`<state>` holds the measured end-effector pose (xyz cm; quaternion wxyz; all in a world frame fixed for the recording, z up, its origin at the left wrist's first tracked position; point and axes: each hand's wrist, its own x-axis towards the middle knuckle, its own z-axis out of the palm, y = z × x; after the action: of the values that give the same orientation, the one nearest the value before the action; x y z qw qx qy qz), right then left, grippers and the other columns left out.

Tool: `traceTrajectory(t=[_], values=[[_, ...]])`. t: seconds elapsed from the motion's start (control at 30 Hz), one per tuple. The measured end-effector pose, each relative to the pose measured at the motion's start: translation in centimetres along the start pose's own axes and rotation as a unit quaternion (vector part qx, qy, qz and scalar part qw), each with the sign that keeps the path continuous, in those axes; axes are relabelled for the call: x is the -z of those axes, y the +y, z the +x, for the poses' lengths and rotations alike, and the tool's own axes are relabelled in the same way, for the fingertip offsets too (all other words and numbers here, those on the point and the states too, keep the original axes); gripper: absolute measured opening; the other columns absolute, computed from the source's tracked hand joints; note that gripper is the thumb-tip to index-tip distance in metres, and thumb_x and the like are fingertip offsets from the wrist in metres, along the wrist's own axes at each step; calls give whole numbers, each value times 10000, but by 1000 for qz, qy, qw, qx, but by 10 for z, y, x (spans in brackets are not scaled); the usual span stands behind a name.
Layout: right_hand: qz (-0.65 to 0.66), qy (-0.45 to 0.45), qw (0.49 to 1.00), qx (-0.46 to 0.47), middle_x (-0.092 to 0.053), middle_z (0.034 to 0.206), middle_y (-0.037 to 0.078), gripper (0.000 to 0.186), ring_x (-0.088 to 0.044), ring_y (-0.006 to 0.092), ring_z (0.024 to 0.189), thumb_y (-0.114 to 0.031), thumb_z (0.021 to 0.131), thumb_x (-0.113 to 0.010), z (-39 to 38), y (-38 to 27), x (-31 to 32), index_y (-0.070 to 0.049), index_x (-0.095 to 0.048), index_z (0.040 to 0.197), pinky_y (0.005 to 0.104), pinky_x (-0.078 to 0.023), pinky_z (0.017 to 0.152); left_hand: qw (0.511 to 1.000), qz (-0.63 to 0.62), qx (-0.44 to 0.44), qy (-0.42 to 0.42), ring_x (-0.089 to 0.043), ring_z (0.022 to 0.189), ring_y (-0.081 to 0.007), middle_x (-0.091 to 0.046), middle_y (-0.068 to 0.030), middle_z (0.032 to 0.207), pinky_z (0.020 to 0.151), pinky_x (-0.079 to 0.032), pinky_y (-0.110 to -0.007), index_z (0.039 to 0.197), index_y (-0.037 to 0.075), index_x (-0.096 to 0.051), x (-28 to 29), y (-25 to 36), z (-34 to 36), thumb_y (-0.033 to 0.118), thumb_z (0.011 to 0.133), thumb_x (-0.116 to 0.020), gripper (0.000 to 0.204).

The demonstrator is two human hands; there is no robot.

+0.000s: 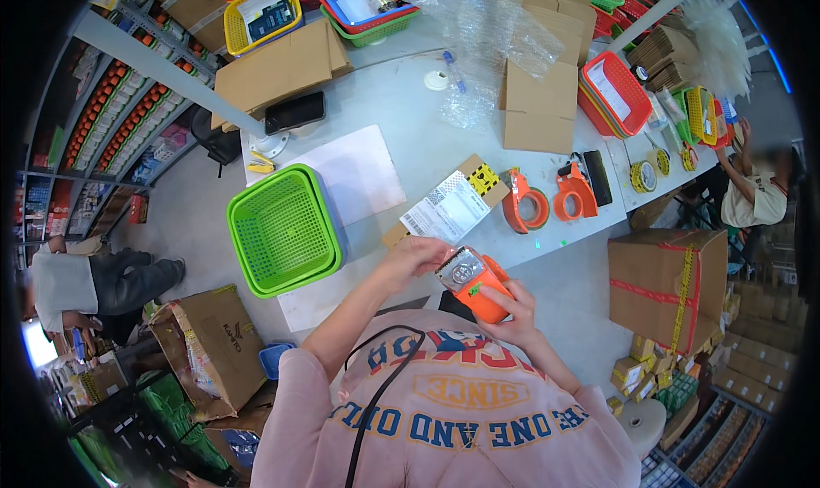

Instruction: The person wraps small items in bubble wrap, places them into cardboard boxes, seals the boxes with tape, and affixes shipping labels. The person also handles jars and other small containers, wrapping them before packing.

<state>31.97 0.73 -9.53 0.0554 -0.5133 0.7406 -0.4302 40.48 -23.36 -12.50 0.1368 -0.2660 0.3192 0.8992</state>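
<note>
My right hand (509, 305) is wrapped round an orange tape dispenser (483, 295) close to my chest, its metal end facing left and away from me. At that end, the fingers of my left hand (413, 261) are pinched together on what looks like the loose end of clear tape (449, 251). Just beyond my hands, a small flat cardboard box (498, 194) lies on the table, bearing a white printed label (446, 208) and yellow-and-black tape (482, 179). Two more orange tape dispensers (524, 201) (574, 192) rest right of the box.
Nested green baskets (325, 270) stand at the table's left, beside a white sheet (363, 168). A black phone (295, 112), flat cardboard (278, 71), bubble wrap (478, 52) and red baskets (617, 87) lie farther back. Large cartons (658, 274) flank the table. Other people (756, 193) are at both sides.
</note>
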Motion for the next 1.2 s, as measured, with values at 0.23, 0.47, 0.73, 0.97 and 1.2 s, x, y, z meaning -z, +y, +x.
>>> traceTrajectory(t=[0.23,0.47,0.73,0.97,1.2], values=[[16,-101,987,-124,-569,871,113,643,-581,267,739,-100,581,-779,18,-28,-10,-130,-600,1197,329,-486,651,957,257,-71,116,-604,653,-94,-667,-48,727,620,-471,-211,861,14,-704,40,3,18,149,827,-674,143],[-11,-166,951,-262,-585,915,137,659,-593,288,755,-75,572,-712,-26,-9,0,-196,-602,1210,370,-492,675,825,376,-249,340,-617,570,-104,-674,-86,672,536,-486,-232,804,-23,-704,91,51,53,83,762,-679,117],[43,-116,970,-208,-590,1013,143,655,-587,315,818,-71,569,-704,-41,51,-49,-230,-612,1197,382,-491,780,725,587,-72,353,-624,893,-239,-618,-140,1078,762,-502,-304,1179,47,-568,88,26,74,216,738,-731,500],[20,-150,964,-216,-543,1210,172,700,-578,341,981,-104,560,-750,-71,54,-44,-248,-588,1225,410,-473,850,464,808,-302,204,-131,1392,-330,-157,-124,1518,1069,-156,-574,1411,293,-345,16,-16,69,366,851,-572,609],[-30,-215,931,-294,-603,1057,233,616,-626,385,836,-134,576,-685,-18,18,-27,-190,-610,1185,438,-523,742,524,808,-206,173,-86,1381,-413,-95,-180,1517,1025,-128,-661,1429,330,-294,-7,-2,50,415,655,-705,880]])
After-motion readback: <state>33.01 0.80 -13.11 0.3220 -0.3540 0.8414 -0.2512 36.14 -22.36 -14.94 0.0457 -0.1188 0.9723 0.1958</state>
